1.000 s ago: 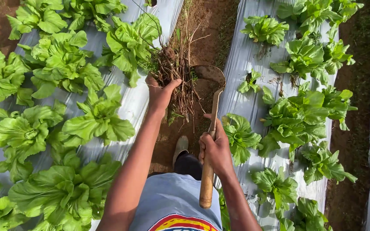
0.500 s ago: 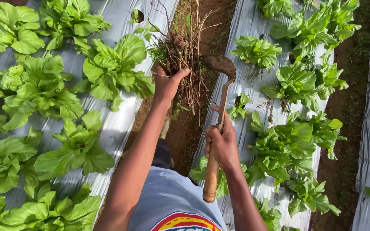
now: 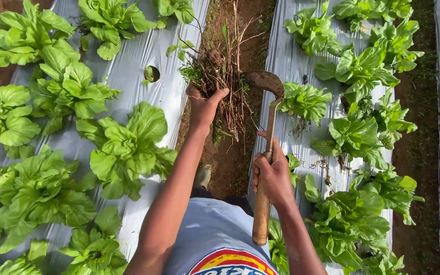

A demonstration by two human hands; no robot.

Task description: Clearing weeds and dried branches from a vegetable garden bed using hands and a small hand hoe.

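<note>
The left hand [image 3: 203, 104] is gripping a clump of pulled weeds [image 3: 219, 76] by its lower stems, holding it up over the dirt furrow [image 3: 232, 163] between two beds covered in silver plastic mulch [image 3: 143, 56]. The clump is looking light but loose and straggly: thin dry stalks, tangled roots, some soil probably clinging and ready to crumble off, so a firm fist low on the gathered stems is the sound place to hold it. The right hand [image 3: 271, 175] is clenching the wooden handle [image 3: 262, 214] of a small hoe, its curved metal blade [image 3: 267, 82] resting just beside the weeds. The tool is looking stiff and heavier at the head. Leafy green lettuce plants [image 3: 128, 147] are growing on both sides.
</note>
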